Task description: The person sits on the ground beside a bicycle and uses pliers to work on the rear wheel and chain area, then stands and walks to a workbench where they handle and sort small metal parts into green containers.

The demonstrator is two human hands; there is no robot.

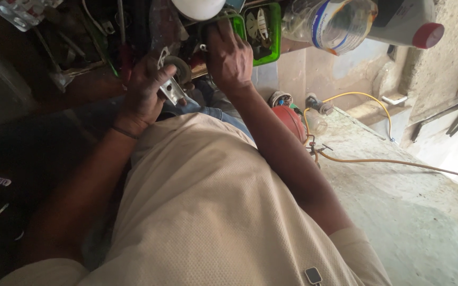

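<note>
Left hand (143,92) closes around a small grey caster wheel on a silvery metal bracket (173,79); just beside that grip, right hand (229,55) presses fingers into a green plastic tray (271,32), its hold unclear.

Dim left side, daylight glare at right.

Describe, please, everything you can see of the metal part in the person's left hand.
The metal part is a small bracket of pale grey, dull metal with at least one round hole through its flat plate. Above the plate sits a round, wheel-like piece, partly hidden. The left hand grips it, thumb across the top and fingers beneath, holding it tilted over the person's lap. Its far side is in shadow among dark clutter, so its full shape cannot be told.
</note>
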